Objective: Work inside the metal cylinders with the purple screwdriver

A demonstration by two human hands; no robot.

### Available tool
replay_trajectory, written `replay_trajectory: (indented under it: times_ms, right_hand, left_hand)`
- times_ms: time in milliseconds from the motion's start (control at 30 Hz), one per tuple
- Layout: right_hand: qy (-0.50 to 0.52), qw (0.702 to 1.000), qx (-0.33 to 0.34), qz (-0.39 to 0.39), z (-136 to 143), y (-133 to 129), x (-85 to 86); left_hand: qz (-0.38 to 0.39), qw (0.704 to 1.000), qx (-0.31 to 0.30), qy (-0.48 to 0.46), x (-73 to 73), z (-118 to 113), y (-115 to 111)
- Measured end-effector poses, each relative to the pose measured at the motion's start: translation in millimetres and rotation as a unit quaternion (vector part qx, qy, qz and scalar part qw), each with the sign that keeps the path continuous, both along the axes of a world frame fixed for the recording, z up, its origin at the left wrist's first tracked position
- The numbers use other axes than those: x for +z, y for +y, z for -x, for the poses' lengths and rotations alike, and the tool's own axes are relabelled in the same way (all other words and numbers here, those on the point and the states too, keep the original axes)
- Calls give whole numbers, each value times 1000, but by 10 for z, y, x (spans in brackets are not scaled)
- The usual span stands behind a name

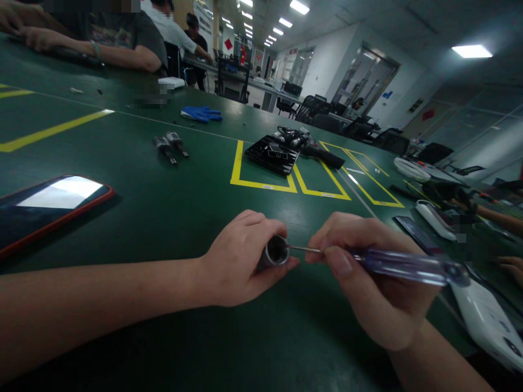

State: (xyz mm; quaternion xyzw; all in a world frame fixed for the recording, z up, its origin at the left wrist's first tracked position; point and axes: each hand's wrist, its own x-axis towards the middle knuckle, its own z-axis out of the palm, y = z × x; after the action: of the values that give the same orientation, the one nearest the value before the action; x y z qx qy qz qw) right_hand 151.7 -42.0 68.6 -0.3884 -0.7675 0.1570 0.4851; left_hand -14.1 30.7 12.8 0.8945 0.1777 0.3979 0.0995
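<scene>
The left forearm lies low across the near side of the table [175, 207], its hand [235, 261] curled with digits above and below a short metal cylinder [278, 250]; the right forearm rises from the near right, its hand [368, 267] bent inward with thumb and fingers pinched together. The left grip is closed around the cylinder, its open mouth showing; the right grip grasps a screwdriver [411, 267] with a clear purplish handle, whose thin shaft meets the cylinder's mouth, though how deep the tip sits I cannot tell. The table is green, marked with yellow tape [263, 187]. A red-edged phone [53, 209] lies toward its left side, two small metal-bodied parts [169, 146] beyond, and a blue glove [202, 114] near the far edge. A black packet [272, 154] sits inside a taped outline. Past the far edge are chairs [232, 81] and ceiling lights [299, 7].
</scene>
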Motion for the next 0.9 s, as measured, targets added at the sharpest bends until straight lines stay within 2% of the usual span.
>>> replay_trajectory:
  times_ms: [300,500,667,900]
  right_hand:
    - [-84,995,17,-43,81,-11,158]
    - [-90,995,1,-42,79,-35,194]
    - [-53,998,-9,-40,81,-61,202]
    - [-63,998,-19,2,96,-95,195]
  left_hand:
    - [4,1000,-4,-6,-2,2,-2]
    - [6,1000,-4,4,11,8,-1]
    - [-4,1000,-9,-2,20,15,1]
    - [-21,999,-30,-7,-17,7,13]
